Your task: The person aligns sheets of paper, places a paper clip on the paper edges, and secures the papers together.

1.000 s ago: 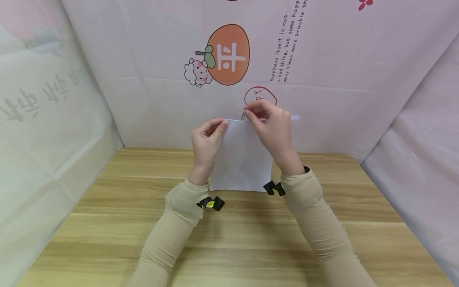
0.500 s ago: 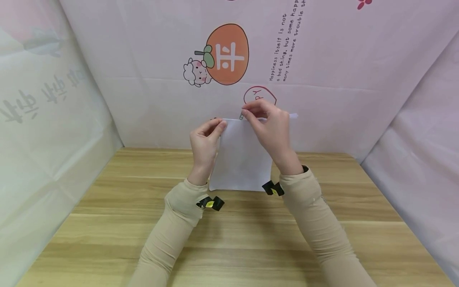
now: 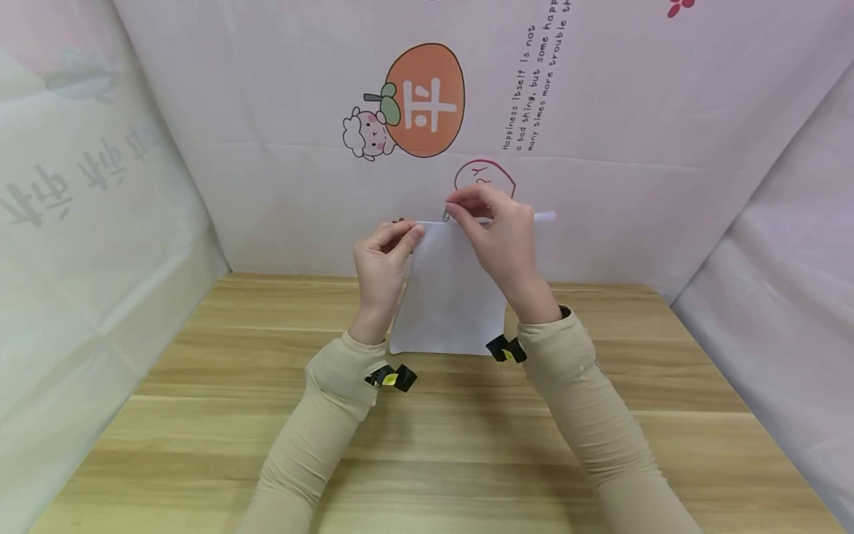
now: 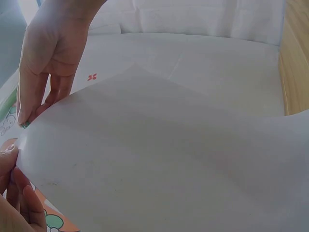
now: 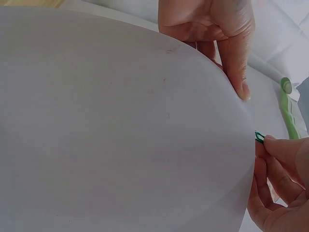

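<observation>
A white sheet of paper is held up over the back of the table. My left hand pinches its upper left corner between thumb and fingers. At the top edge, my right hand pinches a small green paper clip by one end. In the right wrist view the clip pokes out from the fingertips right at the paper's edge; whether it grips the sheet I cannot tell. The sheet bows in both wrist views and hides much behind it.
The wooden table spreads out below the forearms. Behind it hangs a pale printed cloth, with more cloth along the sides. Something white shows to the right of the right hand.
The right hand and the paper clip have shifted slightly left along the paper's top edge. The left hand keeps its hold on the corner, almost still.
</observation>
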`<state>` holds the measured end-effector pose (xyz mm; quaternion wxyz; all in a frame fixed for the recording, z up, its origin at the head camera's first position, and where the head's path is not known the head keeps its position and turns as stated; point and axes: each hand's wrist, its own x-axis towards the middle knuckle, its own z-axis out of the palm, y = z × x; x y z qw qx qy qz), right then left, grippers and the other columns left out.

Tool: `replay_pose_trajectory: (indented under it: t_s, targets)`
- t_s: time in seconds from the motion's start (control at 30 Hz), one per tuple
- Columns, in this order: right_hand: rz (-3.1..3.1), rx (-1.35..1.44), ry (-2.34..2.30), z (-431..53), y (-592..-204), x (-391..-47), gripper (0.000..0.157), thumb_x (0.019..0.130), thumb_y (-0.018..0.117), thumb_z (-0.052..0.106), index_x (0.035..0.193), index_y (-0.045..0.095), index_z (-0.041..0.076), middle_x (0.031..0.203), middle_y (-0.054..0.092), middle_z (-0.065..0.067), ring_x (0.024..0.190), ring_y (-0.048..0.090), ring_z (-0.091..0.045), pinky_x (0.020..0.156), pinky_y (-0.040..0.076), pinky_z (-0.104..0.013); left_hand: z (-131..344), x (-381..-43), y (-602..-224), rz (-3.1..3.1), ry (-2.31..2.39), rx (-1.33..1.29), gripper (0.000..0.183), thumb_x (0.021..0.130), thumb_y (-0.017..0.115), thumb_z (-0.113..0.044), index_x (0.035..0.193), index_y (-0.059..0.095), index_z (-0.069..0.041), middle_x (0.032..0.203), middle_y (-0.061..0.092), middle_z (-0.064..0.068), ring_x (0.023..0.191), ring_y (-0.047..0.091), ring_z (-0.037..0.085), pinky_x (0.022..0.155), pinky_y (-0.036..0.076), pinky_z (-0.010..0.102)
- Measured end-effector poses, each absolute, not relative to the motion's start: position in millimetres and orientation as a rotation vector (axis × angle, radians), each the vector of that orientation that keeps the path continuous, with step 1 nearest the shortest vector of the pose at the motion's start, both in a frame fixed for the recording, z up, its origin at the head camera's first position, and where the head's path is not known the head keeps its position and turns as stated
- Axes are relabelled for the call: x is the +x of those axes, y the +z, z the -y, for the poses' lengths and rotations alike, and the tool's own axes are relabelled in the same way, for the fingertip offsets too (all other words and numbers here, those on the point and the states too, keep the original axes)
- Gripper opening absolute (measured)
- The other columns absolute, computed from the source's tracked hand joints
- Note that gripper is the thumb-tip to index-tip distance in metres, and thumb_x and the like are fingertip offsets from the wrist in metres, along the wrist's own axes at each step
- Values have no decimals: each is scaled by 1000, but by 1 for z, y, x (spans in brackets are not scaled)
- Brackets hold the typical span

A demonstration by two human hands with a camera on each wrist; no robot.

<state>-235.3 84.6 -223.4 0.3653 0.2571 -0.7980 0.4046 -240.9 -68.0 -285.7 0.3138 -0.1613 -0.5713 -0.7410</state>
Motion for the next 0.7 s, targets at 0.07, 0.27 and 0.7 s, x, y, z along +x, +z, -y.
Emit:
replay_pose_trajectory:
  t_s: [0.07, 0.27, 0.7]
  targets:
    - [2054, 663, 1043, -84, -224, -235, 15, 86, 70, 19, 94, 71, 7, 88, 72, -5, 79, 67, -13, 75, 55, -26, 68, -241, -285, 1502, -1955, -437, 24, 80, 74, -8, 93, 70, 11, 76, 62, -8, 68, 55, 7, 64, 49, 16]
    - [2051, 669, 1033, -83, -224, -236, 15, 86, 70, 20, 93, 71, 7, 87, 72, -5, 78, 68, -13, 74, 55, -24, 68, -240, -285, 1503, -1956, -447, 23, 80, 74, -7, 93, 69, 12, 75, 62, -8, 67, 55, 7, 63, 49, 17]
    - [2034, 691, 1040, -85, -226, -236, 15, 86, 70, 19, 93, 71, 6, 85, 71, -5, 76, 66, -13, 75, 55, -26, 69, -240, -284, 1505, -1926, -462, 22, 80, 74, -7, 91, 70, 12, 74, 63, -10, 64, 54, 7, 61, 47, 17]
